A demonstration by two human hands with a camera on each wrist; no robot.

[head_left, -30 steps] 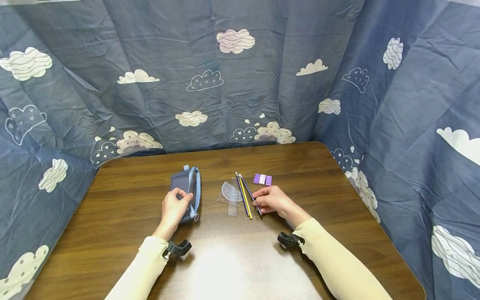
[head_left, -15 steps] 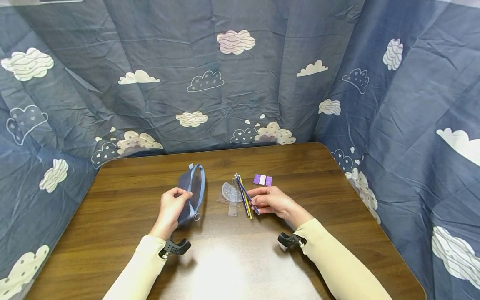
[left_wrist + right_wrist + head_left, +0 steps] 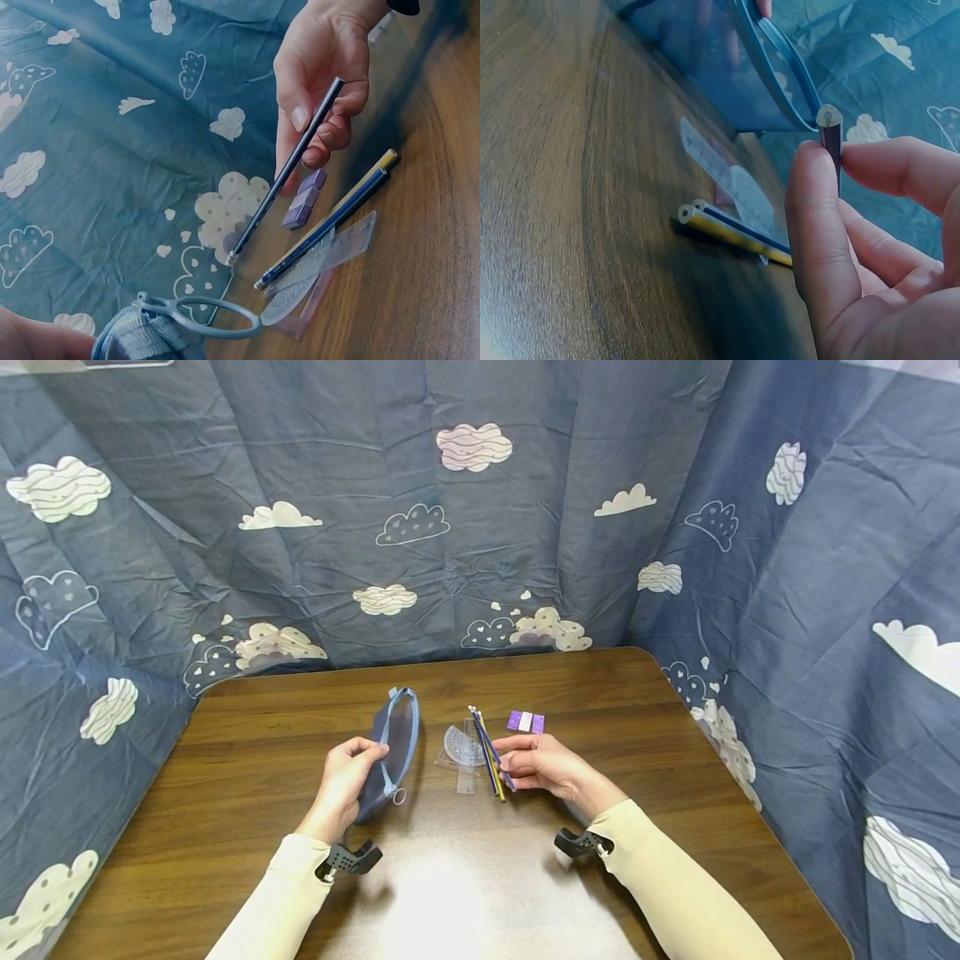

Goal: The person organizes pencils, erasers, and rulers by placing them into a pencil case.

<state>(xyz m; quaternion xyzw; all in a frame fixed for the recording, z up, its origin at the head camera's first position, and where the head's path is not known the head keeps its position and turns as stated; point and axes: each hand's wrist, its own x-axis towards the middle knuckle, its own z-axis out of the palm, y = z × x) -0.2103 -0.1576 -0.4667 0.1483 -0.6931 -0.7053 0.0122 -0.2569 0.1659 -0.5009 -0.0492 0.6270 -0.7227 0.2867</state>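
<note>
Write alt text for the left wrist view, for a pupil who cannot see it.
A right hand pinches a dark pencil. Nearby on a wooden table lie a yellow pencil, a blue pencil, a clear ruler, a protractor and a purple-and-white block. The left hand, partly cropped, holds a zip pouch.

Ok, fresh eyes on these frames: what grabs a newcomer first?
Likely the navy cloud-print curtain, filling the background behind and beside the brown table. Then mid-table, where the left hand holds an open blue pouch and the right hand pinches a dark pencil over two lying pencils. The purple-and-white block pops too, on the table just beyond the right hand.
</note>
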